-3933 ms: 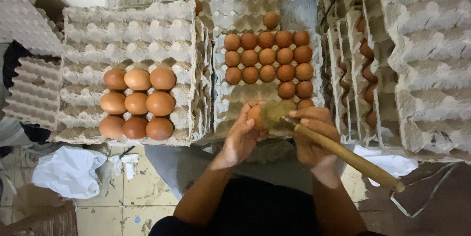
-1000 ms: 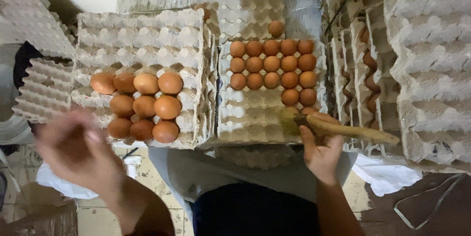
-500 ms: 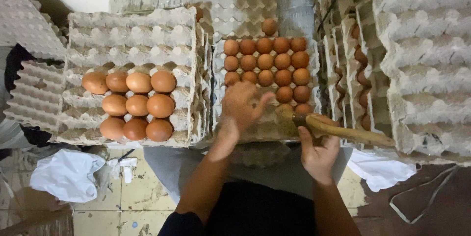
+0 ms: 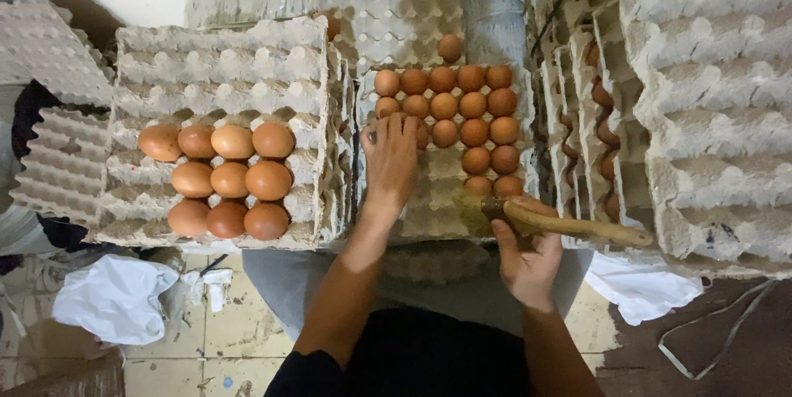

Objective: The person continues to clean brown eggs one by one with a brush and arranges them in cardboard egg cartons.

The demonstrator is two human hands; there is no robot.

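My left hand [image 4: 391, 159] lies palm down on the middle egg tray [image 4: 437, 207], its fingertips against the brown eggs [image 4: 462, 104] at the left end of the rows; whether it covers an egg is hidden. My right hand [image 4: 526, 258] grips a wooden-handled brush [image 4: 577, 230] at that tray's near right corner, with the bristles pointing left over empty cups. On the left, a second tray [image 4: 214, 67] holds several larger brown eggs [image 4: 231, 181] in its near rows.
Stacks of grey egg trays [image 4: 709, 108] rise on the right, some with eggs between layers. More empty trays [image 4: 49, 158] lie at the far left and behind. A white plastic bag [image 4: 111, 298] sits on the tiled floor below left.
My left hand swung from low on the left up over the middle tray and reached onto the eggs. The left tray has gained one egg. My right hand kept the brush.
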